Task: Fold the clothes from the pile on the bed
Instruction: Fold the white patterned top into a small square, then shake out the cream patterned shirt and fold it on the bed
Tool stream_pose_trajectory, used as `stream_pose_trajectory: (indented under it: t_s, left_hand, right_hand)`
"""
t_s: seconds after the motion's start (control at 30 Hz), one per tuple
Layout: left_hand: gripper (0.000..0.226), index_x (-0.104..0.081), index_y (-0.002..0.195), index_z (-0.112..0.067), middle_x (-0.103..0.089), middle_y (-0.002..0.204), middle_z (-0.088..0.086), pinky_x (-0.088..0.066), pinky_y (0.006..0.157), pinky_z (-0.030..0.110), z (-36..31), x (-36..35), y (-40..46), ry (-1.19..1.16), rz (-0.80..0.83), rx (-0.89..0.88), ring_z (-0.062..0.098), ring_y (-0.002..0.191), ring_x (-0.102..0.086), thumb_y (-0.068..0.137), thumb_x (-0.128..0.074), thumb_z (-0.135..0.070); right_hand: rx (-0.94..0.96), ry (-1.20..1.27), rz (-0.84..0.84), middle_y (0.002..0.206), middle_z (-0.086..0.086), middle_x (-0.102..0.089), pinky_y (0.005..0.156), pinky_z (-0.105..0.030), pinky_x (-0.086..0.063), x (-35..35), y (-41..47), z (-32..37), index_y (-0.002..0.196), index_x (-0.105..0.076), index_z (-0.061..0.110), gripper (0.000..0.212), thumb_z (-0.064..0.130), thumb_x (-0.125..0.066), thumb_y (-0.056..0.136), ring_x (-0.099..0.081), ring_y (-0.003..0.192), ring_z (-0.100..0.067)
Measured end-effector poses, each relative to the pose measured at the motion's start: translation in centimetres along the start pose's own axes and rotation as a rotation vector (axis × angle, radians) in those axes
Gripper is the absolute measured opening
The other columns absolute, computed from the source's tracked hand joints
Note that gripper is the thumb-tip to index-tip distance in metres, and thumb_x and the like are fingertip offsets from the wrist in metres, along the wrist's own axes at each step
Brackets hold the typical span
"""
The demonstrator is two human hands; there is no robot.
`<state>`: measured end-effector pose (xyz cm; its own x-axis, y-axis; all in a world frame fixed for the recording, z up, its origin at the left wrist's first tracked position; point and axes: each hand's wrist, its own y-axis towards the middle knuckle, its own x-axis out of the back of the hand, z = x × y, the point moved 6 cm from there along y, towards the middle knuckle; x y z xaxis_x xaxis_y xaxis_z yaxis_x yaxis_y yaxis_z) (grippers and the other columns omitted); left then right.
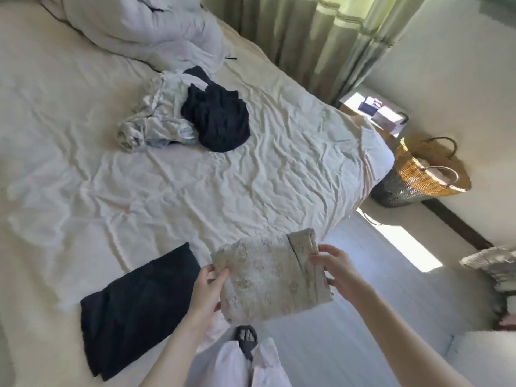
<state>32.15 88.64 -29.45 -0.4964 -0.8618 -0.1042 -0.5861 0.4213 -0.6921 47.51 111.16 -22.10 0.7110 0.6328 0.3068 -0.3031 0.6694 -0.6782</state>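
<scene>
Folded floral garment (272,277) held up at near edge of bed (83,177), part of it over the floor. My left hand (208,289) grips its left edge, thumb on top; my right hand (333,268) pinches its right edge at the folded band. Just left of it, folded dark garment (136,308) lies flat on bed. Pile (190,118) sits well apart, mid-bed: crumpled dark piece on pale striped one. I see wicker basket (424,174) on floor beyond bed corner.
</scene>
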Motion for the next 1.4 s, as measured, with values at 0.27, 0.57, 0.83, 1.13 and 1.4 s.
stream_pose_trajectory:
  t_s: [0.27, 0.57, 0.83, 1.13, 1.4]
  left_hand:
    - [0.021, -0.05, 0.107, -0.023, -0.06, 0.108, 0.004, -0.053, 0.074, 0.037, 1.6, 0.7, 10.3, -0.078, -0.238, -0.041, 0.02, 0.094, -0.062, 0.091, -0.058, -0.034]
    - [0.027, -0.04, 0.109, -0.02, -0.049, 0.087, -0.008, -0.037, 0.06, 0.019, 5.0, 2.7, 18.0, 0.187, -0.406, -0.003, 0.009, 0.077, -0.05, 0.094, -0.05, -0.04]
    - [0.054, -0.036, 0.139, -0.013, -0.043, 0.133, 0.006, -0.034, 0.096, 0.025, -1.6, 5.5, 11.4, 0.547, -0.356, -0.206, 0.019, 0.122, -0.042, 0.094, -0.051, -0.039]
    - [0.053, -0.04, 0.141, -0.017, -0.026, 0.152, 0.005, -0.025, 0.111, 0.039, -8.1, 15.6, -3.6, 0.955, -0.579, -0.527, 0.025, 0.145, -0.011, 0.093, -0.053, -0.035]
    - [0.056, -0.032, 0.146, -0.022, -0.018, 0.156, 0.001, -0.017, 0.114, 0.037, -7.2, 30.8, -14.7, 0.899, -0.674, -0.491, 0.02, 0.146, -0.002, 0.095, -0.047, -0.039]
  right_hand:
    - [0.136, -0.237, 0.145, 0.092, -0.013, -0.063, 0.071, -0.035, -0.039, -8.2, 15.3, 4.8, 0.096, -0.065, 0.016, 0.022, 0.001, -0.062, 0.08, -0.055, 0.083, -0.024]
    - [0.104, -0.345, 0.081, 0.078, -0.003, -0.064, 0.054, -0.025, -0.038, -13.1, 27.1, 0.3, 0.111, -0.066, 0.011, 0.025, 0.015, -0.063, 0.086, -0.054, 0.063, -0.017]
    - [0.575, -0.84, 0.087, 0.143, -0.011, -0.044, 0.104, -0.039, -0.036, -14.1, 17.4, 4.6, 0.142, -0.039, 0.012, 0.054, 0.034, -0.053, 0.095, -0.042, 0.131, -0.026]
    - [1.059, -1.077, 0.196, 0.157, 0.002, -0.019, 0.118, -0.042, -0.014, -21.5, -1.7, 9.1, 0.149, -0.023, 0.029, 0.063, 0.049, -0.045, 0.094, -0.015, 0.145, -0.017]
    - [1.195, -1.089, 0.308, 0.158, 0.006, -0.014, 0.119, -0.042, -0.011, -31.5, -16.4, 8.7, 0.149, -0.019, 0.031, 0.075, 0.068, -0.02, 0.084, -0.009, 0.146, -0.014]
